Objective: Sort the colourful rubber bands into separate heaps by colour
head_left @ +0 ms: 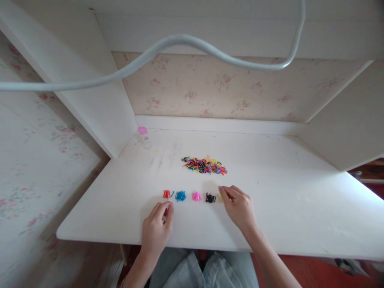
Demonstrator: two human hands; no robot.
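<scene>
You're facing a white desk [300,192], floral back wall [192,86] behind.
White side panels [345,116] are flanking that wall; flowered wallpaper [33,172] is covering your left, reddish floor [300,268] is showing below, soft light is spreading.

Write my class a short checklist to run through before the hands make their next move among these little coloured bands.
1. Mixed heap set apart from the single-colour piles: ok.
2. Red pile, blue pile, pink pile and black pile not touching one another: ok.
3. No stray between red and blue: not ok, a blue strand lies there.
4. Whole yellow patch in sight: not ok, the right hand partly covers it.
5. Left hand free of bands: cannot tell, its fingertips are too small to read.
6. Pink-lidded clear bottle away from the piles: ok.
</scene>
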